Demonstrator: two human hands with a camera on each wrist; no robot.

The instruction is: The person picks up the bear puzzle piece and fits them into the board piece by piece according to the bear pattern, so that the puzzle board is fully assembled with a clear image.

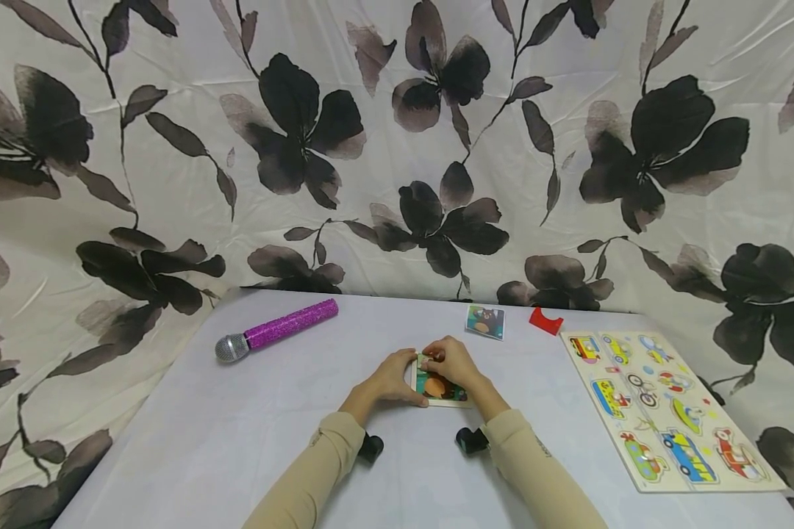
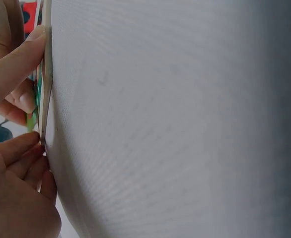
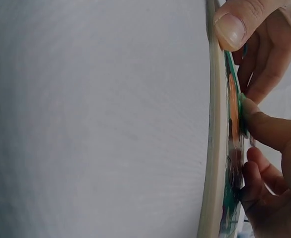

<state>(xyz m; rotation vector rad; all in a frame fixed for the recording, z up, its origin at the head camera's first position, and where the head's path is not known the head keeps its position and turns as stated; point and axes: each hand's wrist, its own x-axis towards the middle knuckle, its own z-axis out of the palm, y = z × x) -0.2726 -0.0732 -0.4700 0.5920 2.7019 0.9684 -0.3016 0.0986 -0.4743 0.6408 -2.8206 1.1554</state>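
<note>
Near the middle of the table lies a small wooden picture puzzle (image 1: 437,389), its thick pale edge (image 3: 212,148) filling the side of the right wrist view. My left hand (image 1: 394,376) grips the puzzle's left side, thumb at the near edge and fingers toward the far edge. Over its upper part, my right hand (image 1: 455,361) pinches a thin green puzzle piece (image 3: 244,116) between thumb and fingers. The piece sits at the board's surface; whether it is seated cannot be seen. Fingers cover part of the picture, which shows an orange-brown shape on green.
A glittery purple microphone (image 1: 291,324) lies at the left. Beyond the hands are a small bear picture card (image 1: 485,322) and a red curved piece (image 1: 545,321). At the right lies a large vehicle puzzle board (image 1: 701,488). A floral cloth (image 1: 536,191) hangs behind the table (image 1: 238,426).
</note>
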